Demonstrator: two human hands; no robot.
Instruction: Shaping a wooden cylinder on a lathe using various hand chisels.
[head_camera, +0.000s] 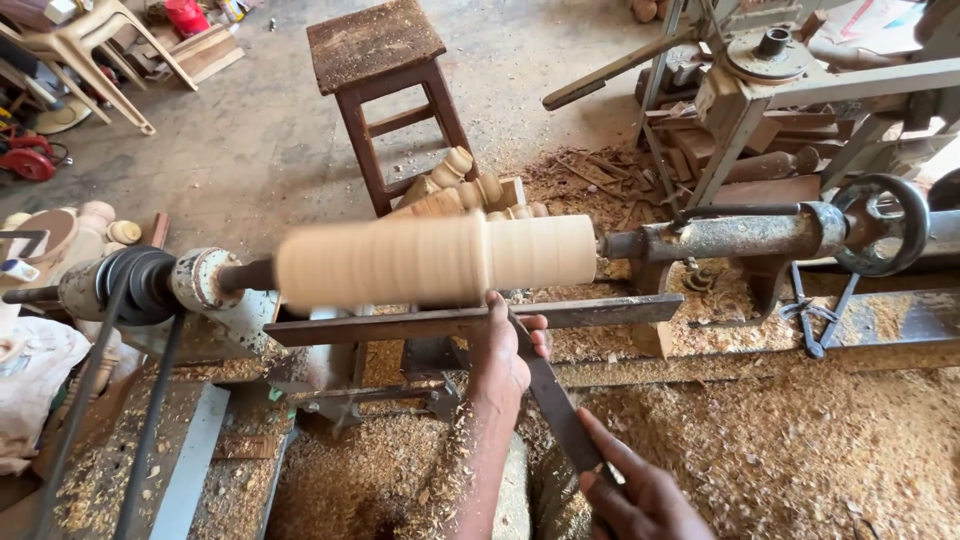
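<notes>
Head view: a wood lathe seen from above, over sawdust-covered ground.
Left hand (505, 350): fingers curled over the chisel (555, 400) near its tip, pressing it onto the tool rest (440, 322); forearm flecked with shavings.
Right hand (640, 490): closed round the rear end of the chisel, at the bottom edge of the view.
Chisel: a long flat dark blade running up and left from the right hand to the rest, its tip hidden by the left hand just under the wood.
Blank (430, 258): a pale wooden cylinder lying level between the lathe's two centres, blurred, with a groove right of its middle, just above the left hand.
Tool rest: a rusty flat bar along the lathe's near edge, just below the blank.
Tailstock (740, 235): right end of the lathe, with a handwheel (878, 225).
Headstock (150, 285): left end, with a dark pulley.
Stool (385, 80): behind the lathe, with turned pieces (465, 190) piled at its foot.
</notes>
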